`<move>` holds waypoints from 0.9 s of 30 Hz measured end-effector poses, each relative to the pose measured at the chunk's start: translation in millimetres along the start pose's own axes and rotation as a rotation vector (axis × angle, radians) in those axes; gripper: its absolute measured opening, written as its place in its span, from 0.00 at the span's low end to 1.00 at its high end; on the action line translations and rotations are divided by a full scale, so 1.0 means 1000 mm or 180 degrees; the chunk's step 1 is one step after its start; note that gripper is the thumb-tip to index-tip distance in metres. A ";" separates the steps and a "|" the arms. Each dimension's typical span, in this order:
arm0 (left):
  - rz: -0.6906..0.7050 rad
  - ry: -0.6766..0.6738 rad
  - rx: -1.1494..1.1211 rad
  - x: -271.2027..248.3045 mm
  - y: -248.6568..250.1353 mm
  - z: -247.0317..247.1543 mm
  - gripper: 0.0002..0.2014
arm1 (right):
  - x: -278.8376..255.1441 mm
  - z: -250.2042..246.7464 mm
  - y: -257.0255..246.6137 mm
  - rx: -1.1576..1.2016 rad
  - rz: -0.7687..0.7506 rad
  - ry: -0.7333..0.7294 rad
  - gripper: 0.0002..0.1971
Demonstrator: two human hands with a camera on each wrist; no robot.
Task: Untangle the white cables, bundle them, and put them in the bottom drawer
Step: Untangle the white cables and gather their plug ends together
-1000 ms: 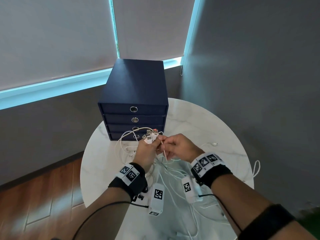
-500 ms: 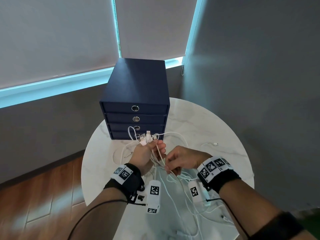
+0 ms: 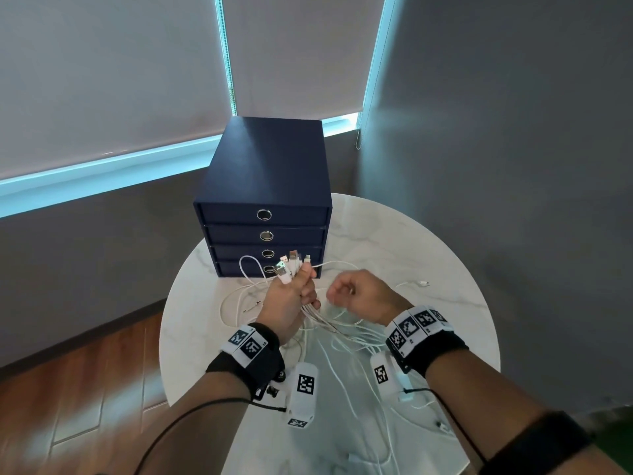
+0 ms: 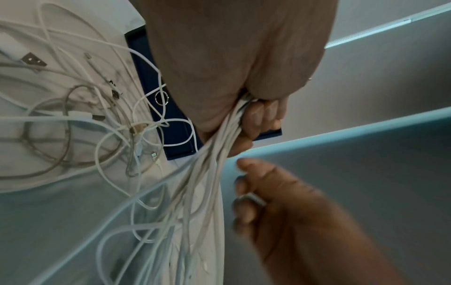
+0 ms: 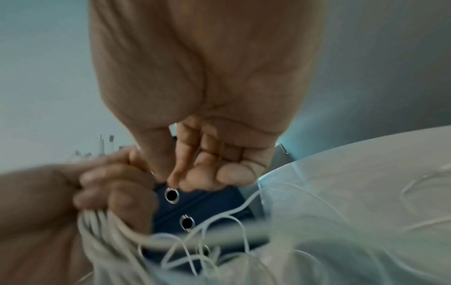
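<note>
My left hand (image 3: 294, 296) grips a bunch of white cables (image 3: 291, 269) just below their plugs, which stick up above the fist. It is raised in front of the bottom drawer (image 3: 233, 269) of a navy drawer unit (image 3: 265, 186); all the drawers are closed. The strands hang from the fist (image 4: 214, 154) down to a loose tangle (image 3: 342, 337) on the round marble table (image 3: 411, 255). My right hand (image 3: 356, 293) hovers just right of the left with fingers curled (image 5: 202, 169). No cable shows between them.
More cable loops lie left of the hands (image 3: 236, 303) and toward me (image 3: 376, 423). One plug end (image 3: 423, 282) lies alone at the right. The table stands in a corner, with grey walls behind and to the right and wooden floor (image 3: 85, 389) at the left.
My right hand, which was pulling strands below the left hand, has come up level with it and holds nothing visible. The left hand has lifted the plug ends a little higher.
</note>
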State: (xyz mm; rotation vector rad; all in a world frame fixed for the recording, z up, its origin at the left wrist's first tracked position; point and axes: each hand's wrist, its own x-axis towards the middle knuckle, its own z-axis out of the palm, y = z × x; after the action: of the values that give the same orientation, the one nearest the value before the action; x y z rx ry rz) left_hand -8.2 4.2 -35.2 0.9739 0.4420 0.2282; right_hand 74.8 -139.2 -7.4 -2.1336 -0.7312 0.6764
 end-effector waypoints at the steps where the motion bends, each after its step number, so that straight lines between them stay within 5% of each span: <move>1: 0.0076 -0.0043 0.0123 0.000 -0.002 -0.001 0.14 | 0.003 -0.002 -0.008 0.0113 -0.0130 0.0221 0.04; 4: 0.0326 -0.0277 0.0507 -0.001 -0.006 -0.004 0.13 | 0.015 -0.005 -0.033 0.0304 -0.0367 0.0659 0.06; 8: 0.0478 -0.0588 0.0782 -0.002 -0.003 -0.004 0.10 | 0.022 -0.003 -0.053 0.0170 -0.0346 0.0694 0.02; 14: 0.0341 -0.0648 0.0415 -0.003 0.004 -0.010 0.07 | 0.023 0.002 -0.061 0.0330 -0.0488 0.1111 0.04; 24: -0.0018 -0.0790 0.0411 -0.005 0.006 -0.007 0.10 | 0.021 0.015 -0.067 0.0454 -0.0840 0.0829 0.12; 27: 0.0100 -0.0744 0.0821 -0.007 0.009 -0.003 0.13 | 0.019 0.025 -0.073 -0.0216 -0.0925 0.0490 0.18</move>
State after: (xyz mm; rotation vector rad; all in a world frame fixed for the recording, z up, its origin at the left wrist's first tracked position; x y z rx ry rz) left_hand -15.3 8.5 -27.5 1.2452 0.2449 0.0845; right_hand 51.4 -75.1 32.3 -2.0570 -0.9654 0.3334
